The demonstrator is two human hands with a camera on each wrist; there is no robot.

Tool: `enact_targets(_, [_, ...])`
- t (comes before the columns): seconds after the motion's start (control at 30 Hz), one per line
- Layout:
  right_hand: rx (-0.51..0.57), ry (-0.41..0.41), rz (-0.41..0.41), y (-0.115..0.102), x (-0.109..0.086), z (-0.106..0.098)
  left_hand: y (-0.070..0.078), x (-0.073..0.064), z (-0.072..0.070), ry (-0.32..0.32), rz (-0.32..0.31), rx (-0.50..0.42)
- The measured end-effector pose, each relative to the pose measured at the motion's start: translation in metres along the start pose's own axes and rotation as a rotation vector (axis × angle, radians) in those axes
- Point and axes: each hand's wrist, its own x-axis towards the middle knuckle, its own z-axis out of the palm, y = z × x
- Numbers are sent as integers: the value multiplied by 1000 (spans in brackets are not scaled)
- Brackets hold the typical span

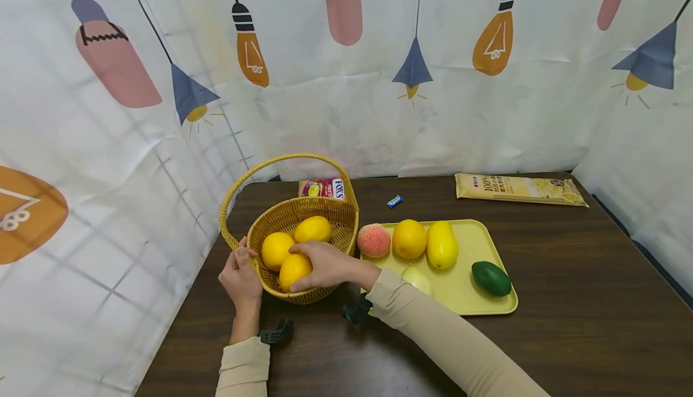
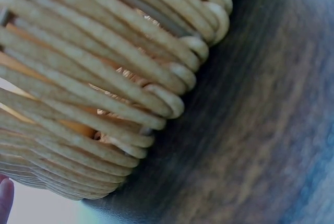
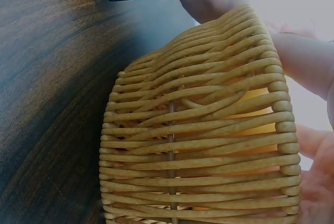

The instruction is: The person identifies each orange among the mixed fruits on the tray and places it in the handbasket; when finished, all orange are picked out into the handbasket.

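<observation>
The woven basket (image 1: 303,204) with its tall handle stands on the left of the table. At the foot of the handle my left hand (image 1: 242,280) grips the basket's left rim. My right hand (image 1: 323,266) reaches over the front rim, its thumb and fingers around an orange (image 1: 293,273) inside. Behind it lie another orange (image 1: 276,249) and a lemon (image 1: 314,228). Both wrist views mostly show the wicker wall (image 3: 209,145) from outside, with orange colour showing through the gaps.
Right of the basket, a yellow tray (image 1: 460,301) carries a peach (image 1: 373,240), an orange (image 1: 409,239), a yellow pear-shaped fruit (image 1: 442,245), a pale green fruit (image 1: 417,280) and a dark green fruit (image 1: 491,278). Behind are a candy bag (image 1: 325,188), a small blue packet (image 1: 394,201) and a noodle pack (image 1: 520,189).
</observation>
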Motion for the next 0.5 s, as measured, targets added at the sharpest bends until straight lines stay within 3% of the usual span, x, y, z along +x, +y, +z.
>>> enact_targets(0.5, [22,3,-1,2,-2,1,2,0,1,7,-1,-12])
